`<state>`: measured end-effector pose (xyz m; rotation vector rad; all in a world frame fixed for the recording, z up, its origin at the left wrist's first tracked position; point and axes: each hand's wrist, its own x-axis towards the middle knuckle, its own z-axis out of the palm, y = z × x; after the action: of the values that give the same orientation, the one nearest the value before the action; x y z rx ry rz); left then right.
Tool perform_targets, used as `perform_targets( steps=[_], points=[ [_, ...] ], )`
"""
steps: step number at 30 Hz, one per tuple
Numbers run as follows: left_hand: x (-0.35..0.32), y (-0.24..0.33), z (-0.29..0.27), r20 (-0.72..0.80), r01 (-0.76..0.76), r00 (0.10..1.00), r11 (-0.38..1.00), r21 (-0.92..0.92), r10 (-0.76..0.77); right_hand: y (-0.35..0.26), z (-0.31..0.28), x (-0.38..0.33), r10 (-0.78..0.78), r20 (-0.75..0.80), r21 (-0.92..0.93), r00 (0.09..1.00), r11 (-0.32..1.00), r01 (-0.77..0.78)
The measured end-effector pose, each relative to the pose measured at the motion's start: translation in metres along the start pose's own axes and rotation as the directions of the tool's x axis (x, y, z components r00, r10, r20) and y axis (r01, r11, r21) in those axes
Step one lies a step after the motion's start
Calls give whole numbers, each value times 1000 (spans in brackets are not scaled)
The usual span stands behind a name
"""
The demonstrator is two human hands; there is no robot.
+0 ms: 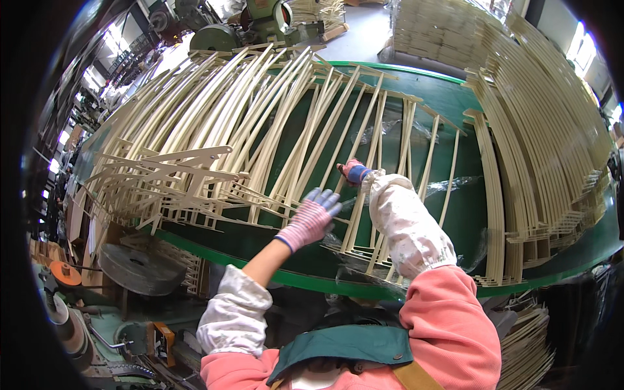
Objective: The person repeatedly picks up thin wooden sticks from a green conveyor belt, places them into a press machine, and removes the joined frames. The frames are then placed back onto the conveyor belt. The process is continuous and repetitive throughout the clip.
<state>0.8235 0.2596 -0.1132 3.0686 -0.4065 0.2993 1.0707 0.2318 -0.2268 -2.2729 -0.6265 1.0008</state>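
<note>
Across a green desk (468, 214) crowded with pale curved wooden slat frames (273, 117), the left hand (312, 218) rests flat with fingers spread on one frame (364, 214) while the right hand (353, 171), grip hidden, touches its slats, which may snag on neighbouring frames.

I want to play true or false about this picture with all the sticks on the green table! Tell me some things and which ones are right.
1. Both hands wear striped gloves. True: left hand, right hand.
2. The table is red. False: it is green.
3. The right hand touches a pale wooden strip. True.
4. The left hand holds a hammer. False: it is open above the strips, holding nothing.
5. The sleeve covers are black. False: they are white.
</note>
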Motion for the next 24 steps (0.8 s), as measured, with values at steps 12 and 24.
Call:
perform_targets(
  steps=[12,24],
  points=[
    [-11,4,58,-23,107,994,994,21,-106,127,-49,-345,-500,14,-512,866,740,436],
    [-58,116,55,-96,551,793,775,-310,-602,141,-37,-367,-591,-345,-388,729,797,463]
  ],
)
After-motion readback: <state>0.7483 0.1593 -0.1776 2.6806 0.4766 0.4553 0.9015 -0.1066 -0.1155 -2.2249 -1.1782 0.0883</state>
